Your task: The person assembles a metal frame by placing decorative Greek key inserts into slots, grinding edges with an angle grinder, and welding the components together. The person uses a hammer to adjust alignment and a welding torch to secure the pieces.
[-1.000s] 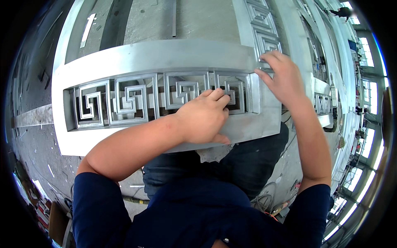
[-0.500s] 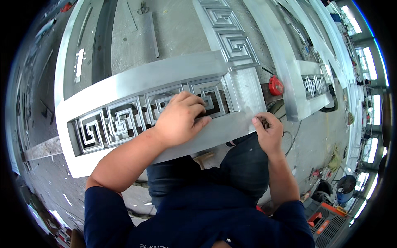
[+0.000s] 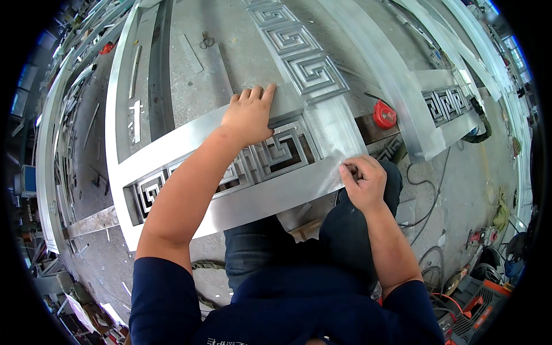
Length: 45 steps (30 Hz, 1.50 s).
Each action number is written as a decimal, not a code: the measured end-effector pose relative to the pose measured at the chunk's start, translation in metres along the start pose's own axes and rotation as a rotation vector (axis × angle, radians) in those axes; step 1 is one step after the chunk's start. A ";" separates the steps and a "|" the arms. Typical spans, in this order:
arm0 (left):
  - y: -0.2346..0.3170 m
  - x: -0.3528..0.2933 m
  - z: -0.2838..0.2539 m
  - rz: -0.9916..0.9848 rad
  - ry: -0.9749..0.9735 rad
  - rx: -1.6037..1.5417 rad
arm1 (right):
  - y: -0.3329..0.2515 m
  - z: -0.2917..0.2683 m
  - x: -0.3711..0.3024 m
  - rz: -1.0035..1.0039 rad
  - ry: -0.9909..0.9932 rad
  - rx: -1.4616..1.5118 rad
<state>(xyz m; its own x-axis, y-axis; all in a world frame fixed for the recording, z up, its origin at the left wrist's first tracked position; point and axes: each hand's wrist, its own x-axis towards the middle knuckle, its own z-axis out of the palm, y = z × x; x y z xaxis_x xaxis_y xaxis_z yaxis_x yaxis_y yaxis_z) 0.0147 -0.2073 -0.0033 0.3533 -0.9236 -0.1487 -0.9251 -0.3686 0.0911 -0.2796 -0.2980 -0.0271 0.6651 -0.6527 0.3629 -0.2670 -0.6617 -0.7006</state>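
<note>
Fretwork [image 3: 283,148] seated in near metal frame [image 3: 270,198]; remaining work can't be told. Left hand [image 3: 248,118] laid spread on far rail [image 3: 178,140], nothing gripped; right hand [image 3: 365,181] curled at near-right corner, hold unclear.

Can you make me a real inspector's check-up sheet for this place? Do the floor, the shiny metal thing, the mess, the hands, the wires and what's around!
Surface: grey floor, scattered with scraps.
Job's things: silvery metal frame above the person's knees, with a square-spiral pattern in its opening; how it is propped is unclear.
Clutter: red tape measure right of the frame; grey-and-orange crate at the lower right.
Left hand: spread across the far rail.
Right hand: curled at the near right corner; cannot tell if it holds anything.
Cables: dark cable looping over the floor.
Surroundings: another patterned frame to the right.
</note>
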 end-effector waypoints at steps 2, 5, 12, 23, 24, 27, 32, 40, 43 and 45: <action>0.008 0.006 -0.005 -0.021 -0.068 0.088 | 0.002 -0.001 0.000 -0.011 -0.001 0.009; 0.021 0.015 -0.013 -0.007 -0.181 0.207 | 0.004 -0.002 0.001 -0.018 0.002 0.015; 0.018 0.020 -0.002 0.043 -0.163 0.304 | 0.005 -0.004 0.003 -0.006 -0.003 0.057; 0.013 0.010 -0.007 0.112 -0.086 0.164 | 0.006 -0.008 0.002 -0.001 -0.007 0.100; 0.013 0.010 -0.006 0.112 -0.091 0.167 | 0.006 -0.008 0.002 0.001 -0.008 0.098; 0.014 0.011 -0.007 0.104 -0.105 0.173 | 0.006 -0.007 0.002 0.009 -0.011 0.092; 0.000 -0.002 0.001 0.118 0.064 0.125 | 0.006 -0.004 0.003 0.014 -0.009 0.103; 0.017 -0.106 -0.039 0.056 0.384 -0.514 | 0.006 -0.002 0.001 0.081 -0.003 0.097; 0.021 -0.133 -0.037 0.047 0.592 -0.926 | 0.009 -0.001 -0.002 0.100 -0.004 0.119; 0.023 -0.138 -0.040 0.088 0.678 -1.370 | 0.003 -0.002 -0.004 0.080 0.000 0.199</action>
<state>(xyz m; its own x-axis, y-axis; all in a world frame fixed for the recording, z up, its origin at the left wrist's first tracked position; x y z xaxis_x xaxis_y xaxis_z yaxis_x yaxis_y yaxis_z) -0.0496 -0.0924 0.0587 0.6528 -0.6798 0.3344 -0.2444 0.2288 0.9423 -0.2848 -0.2982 -0.0295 0.6474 -0.7003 0.3008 -0.1761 -0.5214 -0.8349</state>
